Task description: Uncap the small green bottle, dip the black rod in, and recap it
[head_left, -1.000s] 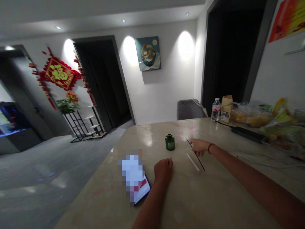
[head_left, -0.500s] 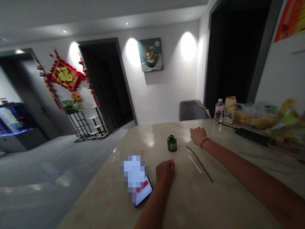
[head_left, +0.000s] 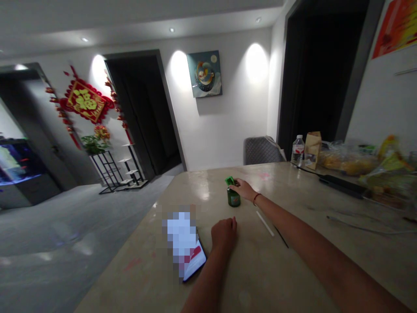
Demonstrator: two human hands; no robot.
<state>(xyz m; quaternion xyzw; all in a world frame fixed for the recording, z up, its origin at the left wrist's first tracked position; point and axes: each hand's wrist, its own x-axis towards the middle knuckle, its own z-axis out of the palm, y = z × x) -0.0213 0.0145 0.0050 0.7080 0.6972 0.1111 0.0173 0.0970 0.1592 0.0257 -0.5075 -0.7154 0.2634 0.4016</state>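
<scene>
A small dark green bottle (head_left: 233, 198) stands upright on the table, its mouth hidden. My right hand (head_left: 243, 188) is closed on a bright green cap (head_left: 230, 180) at the top of the bottle; whether the cap is seated on the neck I cannot tell. My left hand (head_left: 224, 234) rests on the table as a loose fist, with nothing visible in it. Beside its wrist lies a lit phone (head_left: 195, 263), its screen mostly blurred out. Between my forearms lie a white stick (head_left: 265, 223) and a thin black stick (head_left: 282, 238), partly covered by my right arm.
Along the right side of the table (head_left: 137, 265) are a water bottle (head_left: 297, 151), a brown paper bag (head_left: 312, 150), plastic bags of food (head_left: 347, 161) and a black power strip (head_left: 342, 186) with a cable. A grey chair (head_left: 263, 150) stands behind the far edge.
My right hand has moved left from the far right of the table to the bottle's top, where the bright green cap now shows in its fingers. The left hand has stayed in place.
</scene>
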